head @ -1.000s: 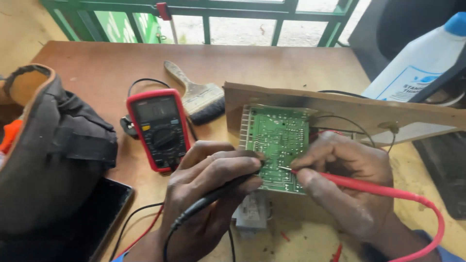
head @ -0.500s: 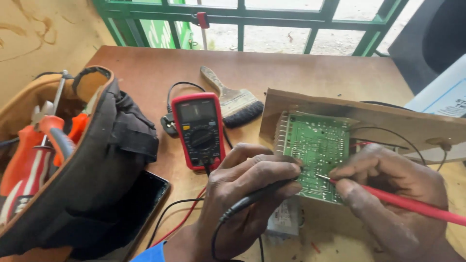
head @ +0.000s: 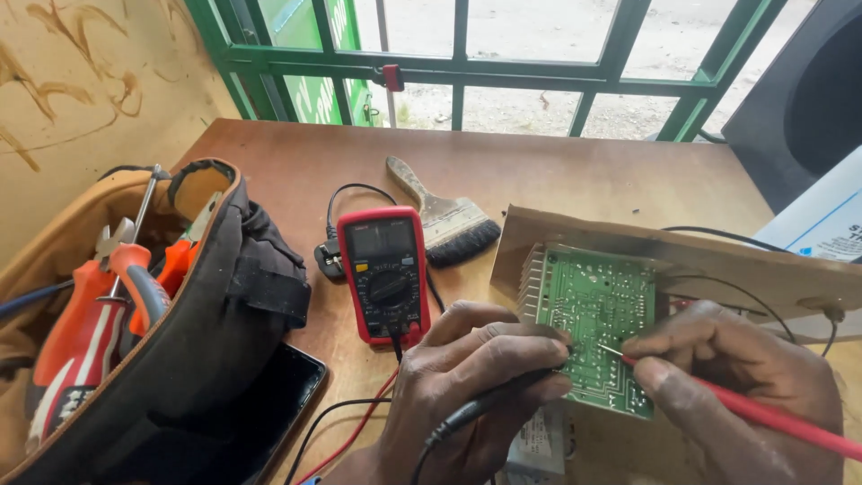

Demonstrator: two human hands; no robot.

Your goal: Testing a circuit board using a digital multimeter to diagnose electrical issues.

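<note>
Shifted leftward since before: brown canvas tool bag [head: 180, 359]. Left hand [head: 467, 395] pinching black probe [head: 485, 409], right hand [head: 727, 386] pinching red probe [head: 763, 415], tips seemingly touching propped green circuit board [head: 597, 314] for red multimeter [head: 386, 274] reading.

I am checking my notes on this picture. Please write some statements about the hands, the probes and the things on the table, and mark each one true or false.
1. The right hand holds a red probe. True.
2. The left hand holds a paintbrush. False: it holds a black probe; the paintbrush lies on the table.
3. Both probe tips meet the green circuit board. True.
4. The red multimeter lies right of the board. False: left of it.
5. The tool bag holds orange-handled tools. True.
</note>
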